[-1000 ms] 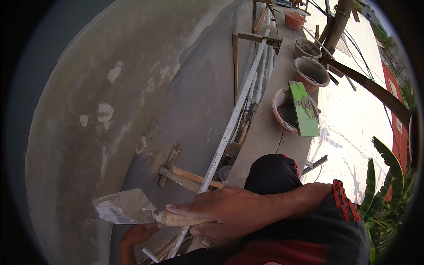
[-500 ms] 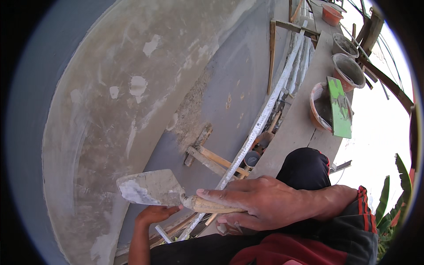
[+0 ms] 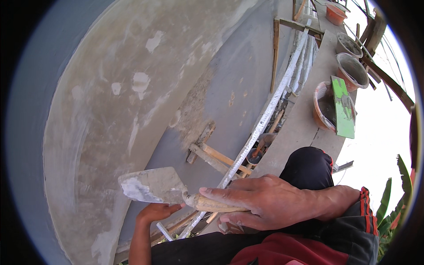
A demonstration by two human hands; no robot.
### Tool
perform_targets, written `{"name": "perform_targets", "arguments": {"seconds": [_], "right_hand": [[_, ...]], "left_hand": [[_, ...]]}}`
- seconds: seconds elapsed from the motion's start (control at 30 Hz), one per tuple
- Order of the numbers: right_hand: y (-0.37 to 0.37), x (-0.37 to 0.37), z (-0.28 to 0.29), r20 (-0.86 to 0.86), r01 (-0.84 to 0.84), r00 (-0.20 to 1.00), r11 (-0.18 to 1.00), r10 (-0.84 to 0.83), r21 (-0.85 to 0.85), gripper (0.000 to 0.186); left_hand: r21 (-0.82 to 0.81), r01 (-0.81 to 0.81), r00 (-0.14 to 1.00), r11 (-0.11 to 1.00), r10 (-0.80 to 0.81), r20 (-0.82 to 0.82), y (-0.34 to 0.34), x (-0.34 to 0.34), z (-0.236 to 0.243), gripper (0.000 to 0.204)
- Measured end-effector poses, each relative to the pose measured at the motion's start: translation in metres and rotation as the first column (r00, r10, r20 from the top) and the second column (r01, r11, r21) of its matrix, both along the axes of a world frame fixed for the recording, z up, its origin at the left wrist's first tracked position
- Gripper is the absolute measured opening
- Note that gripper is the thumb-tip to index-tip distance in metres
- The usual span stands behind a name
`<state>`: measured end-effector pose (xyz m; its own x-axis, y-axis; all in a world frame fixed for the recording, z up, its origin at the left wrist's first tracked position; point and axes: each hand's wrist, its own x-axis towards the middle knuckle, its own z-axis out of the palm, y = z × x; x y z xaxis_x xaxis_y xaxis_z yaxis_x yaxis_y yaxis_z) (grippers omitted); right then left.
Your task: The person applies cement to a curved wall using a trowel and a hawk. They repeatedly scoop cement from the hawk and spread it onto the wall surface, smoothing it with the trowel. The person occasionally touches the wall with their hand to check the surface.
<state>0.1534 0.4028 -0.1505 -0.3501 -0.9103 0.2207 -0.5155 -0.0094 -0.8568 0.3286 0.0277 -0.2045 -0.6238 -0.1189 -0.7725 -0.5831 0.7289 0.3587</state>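
Note:
My right hand (image 3: 276,201) is closed around the wooden handle (image 3: 216,205) of a trowel, its index finger stretched along the handle. The trowel's metal blade (image 3: 157,185) points left, with pale mortar smeared near its tip. Just below the blade is my left hand (image 3: 154,213), its visible fingers stretched out; part of it is hidden behind the blade, and I cannot tell whether it touches the metal. A partly coated grey-brown wall surface (image 3: 106,110) with whitish patches lies beyond both hands.
A plank walkway (image 3: 289,128) holds several mortar tubs (image 3: 319,110); a green board (image 3: 342,108) rests across the nearest. A long pale metal straightedge (image 3: 265,119) runs alongside. Timber pieces (image 3: 221,158) stick out from the wall. Below, a small bucket (image 3: 254,156) shows in the gap.
The trowel and both hands keep nearly the same pose. My view has shifted slightly. Down in the gap, what looks like someone's arm now reaches over the small bucket.

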Motion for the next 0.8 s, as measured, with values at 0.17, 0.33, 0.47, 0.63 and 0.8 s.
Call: {"name": "perform_targets", "arguments": {"seconds": [0.17,0.33,0.47,0.63,0.8], "right_hand": [[0.001,-0.002,0.002,-0.010,-0.015,1.000,1.000,0.015,0.028,0.070],[0.002,-0.001,0.010,-0.032,-0.041,0.999,0.996,0.044,0.085,0.068],[0.001,0.001,0.014,-0.015,-0.078,0.997,0.996,0.078,0.032,0.068],[0.000,0.003,0.022,-0.037,-0.143,0.988,0.982,0.148,0.121,0.072],[0.000,0.006,0.016,-0.014,-0.120,0.993,0.991,0.121,0.057,0.075]], "left_hand": [[0.005,0.019,0.998,1.000,-0.019,-0.056,-0.005,0.007,-0.007,0.061],[-0.210,0.290,0.931,0.934,-0.326,-0.165,-0.020,0.022,-0.033,0.058],[-0.328,0.395,0.870,0.858,-0.464,-0.168,-0.056,0.055,-0.062,0.061],[-0.303,0.315,0.925,0.899,-0.362,-0.112,-0.053,0.062,-0.051,0.068],[-0.293,0.272,0.947,0.917,-0.309,-0.087,-0.040,0.051,-0.036,0.076]]}}
